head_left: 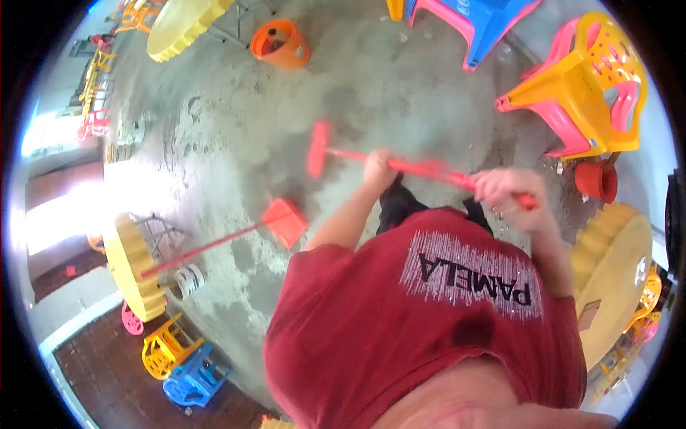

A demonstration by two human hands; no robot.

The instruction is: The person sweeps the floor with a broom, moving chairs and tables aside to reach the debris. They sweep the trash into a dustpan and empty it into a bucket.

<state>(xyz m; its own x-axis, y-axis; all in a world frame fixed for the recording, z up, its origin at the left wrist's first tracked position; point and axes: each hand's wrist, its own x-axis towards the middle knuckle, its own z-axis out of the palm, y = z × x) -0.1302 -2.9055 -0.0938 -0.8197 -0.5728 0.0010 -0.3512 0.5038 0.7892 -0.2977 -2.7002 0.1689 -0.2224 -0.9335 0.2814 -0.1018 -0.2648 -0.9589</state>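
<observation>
Dark-red cloth T-shirt [429, 322], lettered PAMELA. Right hand [506, 191]: fingers wrapped near the butt of a red, long-handled broom [429, 170]. Left hand [379, 170]: fingers curled round its shaft, nearer the blurred head, forward-left; axis slantwise. Red square dustpan [286, 223], apart, leftward. White cylindrical tub [190, 280]: print illegible.

At the top of the view, an orange bucket [300, 54] with something dark inside is seen near a yellow table [184, 27] with a scalloped edge. At upper right, a yellow chair [582, 68] is stacked over a pink chair [559, 129], near a red bucket [590, 180]. At lower left, a white bucket [191, 280], a second yellow chair [163, 352] and a blue chair [187, 386] are shown.
</observation>
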